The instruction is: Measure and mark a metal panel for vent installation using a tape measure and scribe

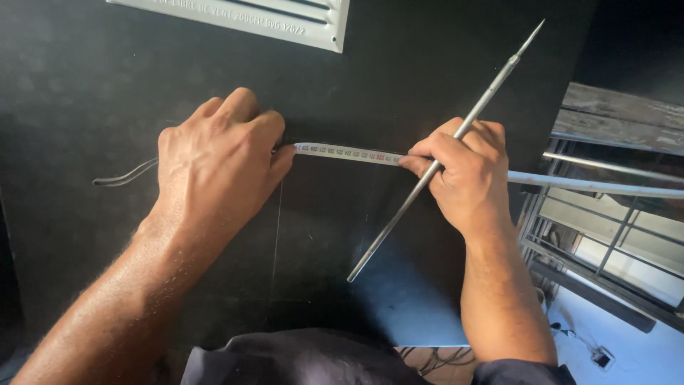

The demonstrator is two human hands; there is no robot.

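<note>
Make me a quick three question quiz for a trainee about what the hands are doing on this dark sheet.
1. True or false: the left hand presses the end of the measuring tape onto the dark sheet.
2. Which hand holds the pointed metal rod?
3. What lies at the top edge? A) louvred vent plate B) hammer C) paint can

Key: 1 true; 2 the right hand, which also holds the tape; 3 A.

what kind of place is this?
Likely a metal workshop or fabrication site: both hands stretch a tape measure across a dark metal sheet, the right hand holds a pointed steel scriber, and welded metal framing stands alongside.
</note>
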